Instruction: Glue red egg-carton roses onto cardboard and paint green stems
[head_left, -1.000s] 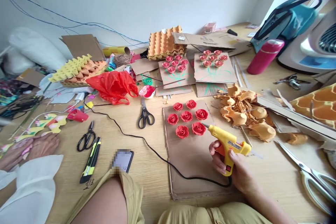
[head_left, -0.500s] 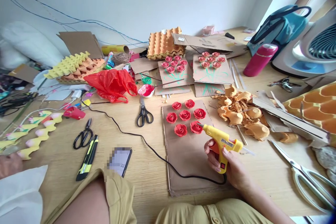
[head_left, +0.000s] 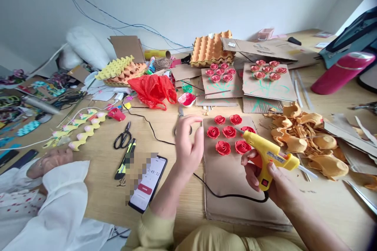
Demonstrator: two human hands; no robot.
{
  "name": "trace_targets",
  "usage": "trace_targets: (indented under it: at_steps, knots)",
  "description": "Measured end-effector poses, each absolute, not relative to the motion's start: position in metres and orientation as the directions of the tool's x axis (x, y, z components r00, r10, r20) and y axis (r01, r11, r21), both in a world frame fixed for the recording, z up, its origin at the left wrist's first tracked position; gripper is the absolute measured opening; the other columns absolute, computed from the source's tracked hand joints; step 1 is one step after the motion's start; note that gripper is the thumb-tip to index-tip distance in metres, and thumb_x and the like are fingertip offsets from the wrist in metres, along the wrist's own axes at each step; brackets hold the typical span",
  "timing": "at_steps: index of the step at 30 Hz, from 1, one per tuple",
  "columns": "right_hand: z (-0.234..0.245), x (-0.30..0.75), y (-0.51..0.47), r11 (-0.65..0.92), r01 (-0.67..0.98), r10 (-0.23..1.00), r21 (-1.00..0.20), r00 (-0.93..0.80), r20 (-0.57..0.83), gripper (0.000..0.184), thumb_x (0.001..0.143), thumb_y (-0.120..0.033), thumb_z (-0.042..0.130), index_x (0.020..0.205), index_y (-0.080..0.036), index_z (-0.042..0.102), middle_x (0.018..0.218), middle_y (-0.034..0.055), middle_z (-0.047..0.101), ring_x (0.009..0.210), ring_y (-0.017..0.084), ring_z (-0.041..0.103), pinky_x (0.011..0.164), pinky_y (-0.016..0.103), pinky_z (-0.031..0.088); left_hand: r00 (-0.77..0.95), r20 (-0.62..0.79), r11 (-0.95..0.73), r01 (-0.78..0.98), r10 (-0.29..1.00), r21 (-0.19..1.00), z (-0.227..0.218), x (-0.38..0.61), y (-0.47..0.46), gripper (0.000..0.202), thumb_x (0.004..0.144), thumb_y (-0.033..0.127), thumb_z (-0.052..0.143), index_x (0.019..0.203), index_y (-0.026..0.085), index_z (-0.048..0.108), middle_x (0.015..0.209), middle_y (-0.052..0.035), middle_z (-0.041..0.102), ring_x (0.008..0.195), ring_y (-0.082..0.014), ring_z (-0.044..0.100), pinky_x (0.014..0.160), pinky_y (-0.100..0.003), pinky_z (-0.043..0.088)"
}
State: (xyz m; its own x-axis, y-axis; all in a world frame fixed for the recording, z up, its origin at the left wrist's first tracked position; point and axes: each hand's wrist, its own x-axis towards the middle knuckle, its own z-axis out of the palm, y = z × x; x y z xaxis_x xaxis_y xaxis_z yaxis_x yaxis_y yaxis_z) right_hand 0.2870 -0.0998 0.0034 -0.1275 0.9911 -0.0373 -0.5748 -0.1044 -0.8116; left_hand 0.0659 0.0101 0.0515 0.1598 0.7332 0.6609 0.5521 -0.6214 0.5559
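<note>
My right hand (head_left: 266, 178) grips a yellow hot glue gun (head_left: 269, 155), its nozzle pointing left at several red paper roses (head_left: 229, 131) set on a brown cardboard sheet (head_left: 235, 188). Its black cord (head_left: 229, 195) loops across the sheet. My left hand (head_left: 188, 145) hovers at the sheet's left edge, fingers loosely curled with nothing visible in them, partly hiding black scissors (head_left: 180, 114).
Another person's hand (head_left: 50, 159) and white sleeve (head_left: 63, 200) lie at the left. A phone (head_left: 149, 182), a utility knife (head_left: 125, 159), small scissors (head_left: 123, 138), a red bag (head_left: 153, 90), egg trays (head_left: 210, 49), orange carton scraps (head_left: 306, 137), rose boards (head_left: 268, 78) and a pink bottle (head_left: 341, 72) crowd the table.
The view swung right. My left hand came up from below to the cardboard's left edge. The glue gun stays aimed at the roses.
</note>
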Motion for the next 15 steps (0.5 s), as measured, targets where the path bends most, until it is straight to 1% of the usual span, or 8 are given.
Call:
trace_targets:
  at_steps: [2, 3, 6, 9, 11, 13, 15]
  knots:
    - [0.003, 0.287, -0.099, -0.106, -0.567, 0.993, -0.817, -0.108, -0.054, 0.034, 0.088, -0.054, 0.064, 0.107, -0.027, 0.061, 0.092, 0.0044, 0.060, 0.050, 0.010, 0.039, 0.042, 0.027, 0.031, 0.259, 0.598, -0.625, 0.550, 0.758, 0.554, 0.040, 0.071, 0.021, 0.024, 0.096, 0.020, 0.054, 0.119, 0.022, 0.061, 0.116, -0.0079, 0.065, 0.112, -0.0210, 0.061, 0.101, -0.039, 0.049]
    - [0.002, 0.288, -0.099, -0.110, -0.563, 0.993, -0.819, -0.103, -0.063, 0.033, 0.088, -0.054, 0.064, 0.106, -0.027, 0.061, 0.088, 0.0042, 0.059, 0.050, 0.010, 0.037, 0.042, 0.028, 0.029, 0.328, 0.544, -0.622, 0.565, 0.772, 0.542, 0.033, 0.074, 0.027, 0.025, 0.095, 0.019, 0.055, 0.119, 0.022, 0.061, 0.116, -0.0075, 0.066, 0.113, -0.0218, 0.060, 0.101, -0.039, 0.048]
    - [0.001, 0.291, -0.100, -0.117, -0.559, 0.993, -0.821, -0.088, -0.081, 0.032, 0.088, -0.054, 0.063, 0.103, -0.026, 0.062, 0.085, 0.0050, 0.058, 0.052, 0.012, 0.034, 0.044, 0.030, 0.026, 0.490, 0.347, -0.600, 0.644, 0.800, 0.473, 0.015, 0.080, 0.042, 0.032, 0.091, 0.021, 0.061, 0.123, 0.022, 0.061, 0.126, -0.0094, 0.063, 0.120, -0.0265, 0.056, 0.106, -0.044, 0.044]
    - [0.000, 0.294, -0.101, -0.114, -0.562, 0.993, -0.819, -0.074, -0.087, 0.034, 0.087, -0.055, 0.063, 0.104, -0.025, 0.063, 0.090, 0.0059, 0.057, 0.052, 0.012, 0.032, 0.043, 0.030, 0.024, 0.568, 0.208, -0.593, 0.666, 0.797, 0.453, 0.002, 0.081, 0.050, 0.043, 0.089, 0.023, 0.064, 0.132, 0.023, 0.056, 0.136, -0.0098, 0.059, 0.126, -0.0274, 0.054, 0.109, -0.046, 0.041]
    - [-0.001, 0.295, -0.101, -0.121, -0.561, 0.992, -0.819, -0.089, -0.086, 0.036, 0.087, -0.056, 0.061, 0.106, -0.025, 0.064, 0.080, 0.0040, 0.055, 0.050, 0.012, 0.030, 0.043, 0.030, 0.023, 0.594, 0.152, -0.588, 0.663, 0.790, 0.464, -0.002, 0.080, 0.051, 0.048, 0.089, 0.022, 0.064, 0.136, 0.024, 0.053, 0.140, -0.0090, 0.057, 0.128, -0.0270, 0.054, 0.111, -0.046, 0.040]
    - [-0.002, 0.295, -0.101, -0.137, -0.557, 0.989, -0.819, -0.118, -0.086, 0.038, 0.089, -0.056, 0.059, 0.108, -0.025, 0.064, 0.069, 0.0012, 0.049, 0.049, 0.012, 0.029, 0.043, 0.030, 0.023, 0.605, 0.111, -0.576, 0.663, 0.789, 0.479, -0.003, 0.080, 0.052, 0.050, 0.089, 0.020, 0.064, 0.137, 0.024, 0.052, 0.141, -0.0092, 0.058, 0.129, -0.0271, 0.054, 0.111, -0.046, 0.040]
    - [-0.002, 0.294, -0.101, -0.148, -0.552, 0.987, -0.820, -0.132, -0.089, 0.038, 0.091, -0.057, 0.056, 0.109, -0.024, 0.064, 0.065, 0.0005, 0.047, 0.050, 0.012, 0.029, 0.043, 0.030, 0.023, 0.610, 0.079, -0.562, 0.663, 0.789, 0.494, -0.002, 0.080, 0.053, 0.049, 0.089, 0.018, 0.064, 0.137, 0.022, 0.053, 0.140, -0.0102, 0.059, 0.127, -0.0272, 0.056, 0.110, -0.045, 0.042]
